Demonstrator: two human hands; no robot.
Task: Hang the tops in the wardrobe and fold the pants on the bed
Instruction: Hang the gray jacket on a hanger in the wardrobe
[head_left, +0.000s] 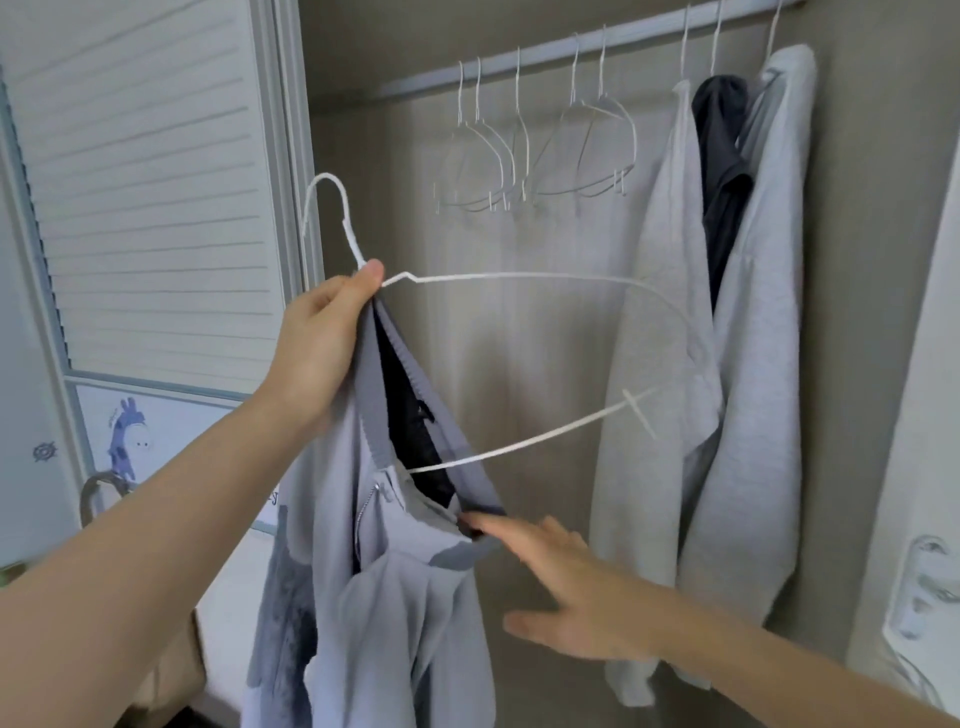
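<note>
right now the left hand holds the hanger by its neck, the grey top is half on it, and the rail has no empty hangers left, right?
Not quite: the head view shows several empty hangers on the rail. The rest holds: the left hand grips the hanger by its neck, with the grey top half on it.

louvered door (140, 182): standing at the left, white horizontal slats filling its upper part, pale frame running down its right edge.
giraffe drawing (124, 441): showing on the white panel below the slats, blue-purple with darker spots, two small round eyes just beside it.
small dark emblem (44, 451): sitting on the pale surface left of the giraffe drawing, too small to read.
curved metal handle (101, 491): poking up at the lower left, just below the giraffe drawing.
brown bag-like thing (171, 670): lying at the bottom left, blurred and partly hidden.
</note>
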